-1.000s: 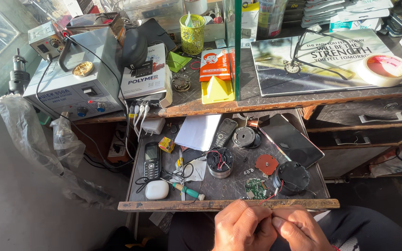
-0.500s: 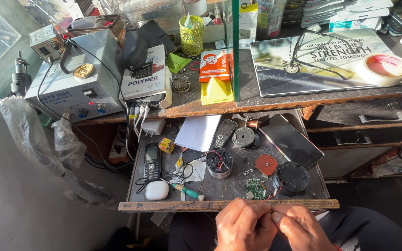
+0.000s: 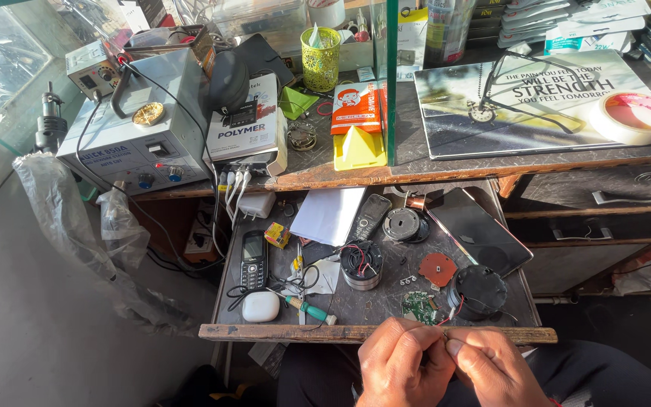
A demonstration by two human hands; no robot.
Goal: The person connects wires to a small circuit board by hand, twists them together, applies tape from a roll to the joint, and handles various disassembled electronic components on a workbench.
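Head view, bottom centre of the frame: my left hand (image 3: 404, 363) and my right hand (image 3: 491, 369) meet just below the worn wooden front edge of the pull-out tray (image 3: 280, 332), fingertips pressed together. Between them I pinch a thin red wire (image 3: 452, 316), which climbs over the tray edge towards the round black speaker housing (image 3: 478, 290) just above. Both hands are clenched on that wire, thumbs against forefingers.

The wire looks hair-light and limp, easy to kink, and its joint at the housing is likely fragile, so I judge the place to grip is close to the free end, gently, without tugging. The housing itself looks light enough to slide if I pull.

Just left of it lies a small green circuit board (image 3: 418, 305), and above that a flat red disc (image 3: 438, 268). Centre of the tray, a silver cylindrical speaker motor with red leads (image 3: 361, 264). Lower left, a white oval earbud case (image 3: 261, 307), a green-handled screwdriver (image 3: 312, 310) and a black keypad phone (image 3: 253, 258).

The tray surface is dark, scuffed and crowded. Above it runs the desktop: a grey soldering station (image 3: 133, 136) upper left, a roll of clear tape (image 3: 634, 117) upper right. Hard sunlight falls across everything; grey floor at far left.
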